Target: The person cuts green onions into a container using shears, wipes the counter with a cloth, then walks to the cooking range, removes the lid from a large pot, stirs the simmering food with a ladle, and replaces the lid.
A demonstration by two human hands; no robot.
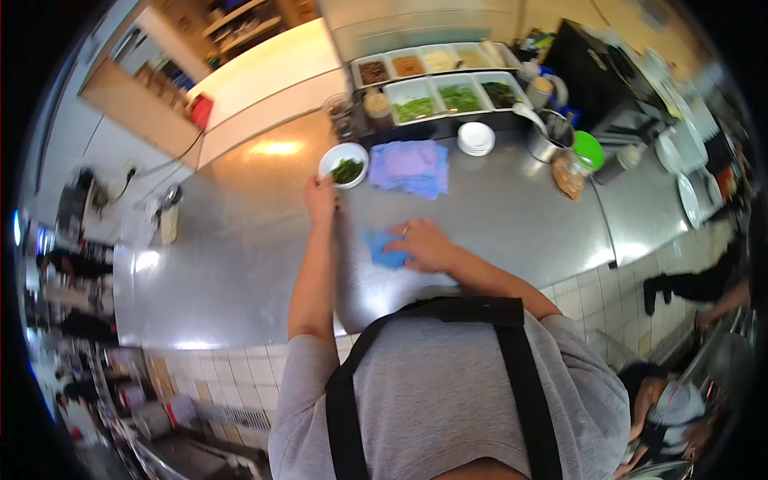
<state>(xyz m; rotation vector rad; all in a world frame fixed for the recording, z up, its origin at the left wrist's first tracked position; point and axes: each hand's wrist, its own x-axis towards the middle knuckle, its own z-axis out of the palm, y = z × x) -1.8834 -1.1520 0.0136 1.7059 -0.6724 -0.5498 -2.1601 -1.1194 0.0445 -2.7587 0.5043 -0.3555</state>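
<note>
My left hand [320, 200] pinches the near rim of a small white bowl [344, 150], which stands on the steel counter with dark leafy greens [346, 170] inside. Lower and to the right, my right hand [430, 244] presses a blue cloth [386, 248] against the counter, its fingers bent over the cloth's right side. A folded stack of purple-blue cloths [410, 166] lies just right of the bowl. The undersides of the fingers on both hands are hidden.
The steel counter [240, 248] spreads around my arms. Along its back are trays of chopped greens [460, 98], stacked small white dishes [477, 138], a metal pot [550, 138] and a green lid [588, 150]. Squeeze bottles [378, 108] stand nearby. Another person [672, 400] is at lower right.
</note>
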